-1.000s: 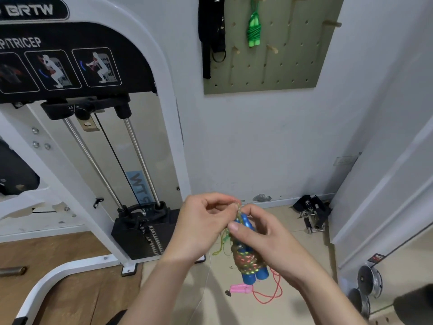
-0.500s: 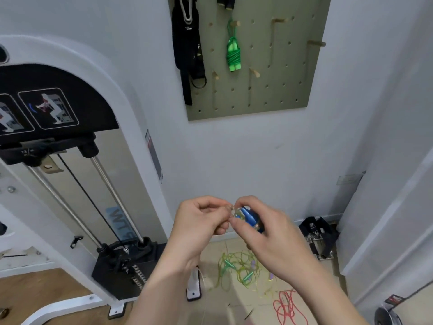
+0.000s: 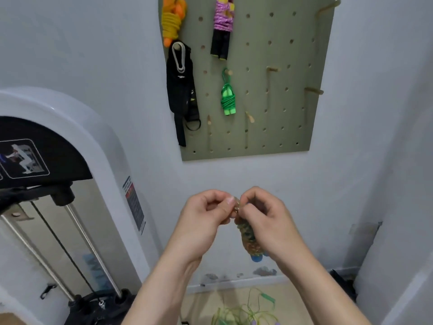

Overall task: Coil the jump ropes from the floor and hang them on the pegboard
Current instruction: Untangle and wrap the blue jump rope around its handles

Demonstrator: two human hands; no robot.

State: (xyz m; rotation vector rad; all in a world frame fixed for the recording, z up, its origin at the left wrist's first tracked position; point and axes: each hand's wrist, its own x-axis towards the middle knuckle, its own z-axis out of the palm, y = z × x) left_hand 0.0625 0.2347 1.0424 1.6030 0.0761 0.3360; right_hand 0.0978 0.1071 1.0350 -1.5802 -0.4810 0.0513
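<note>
The pegboard (image 3: 281, 127) was olive green, dotted with an even grid of dark holes, and its pegs (image 3: 314, 90) were pale wood. At its upper left corner hung a yellow-and-orange rope (image 3: 172, 22). Beside that, a pink rope (image 3: 223, 17) patterned with yellow had black handles (image 3: 220, 46). At the board's middle, the green rope (image 3: 228, 99) was bright green all over. On its left edge, the strap (image 3: 180, 90) was black, with a pale grey clip (image 3: 178, 58). Below the pegboard, the coiled rope (image 3: 247, 235) mixed green and orange over blue handle ends (image 3: 256, 258). Further below, the loose ropes (image 3: 243, 313) were yellow-green.
</note>
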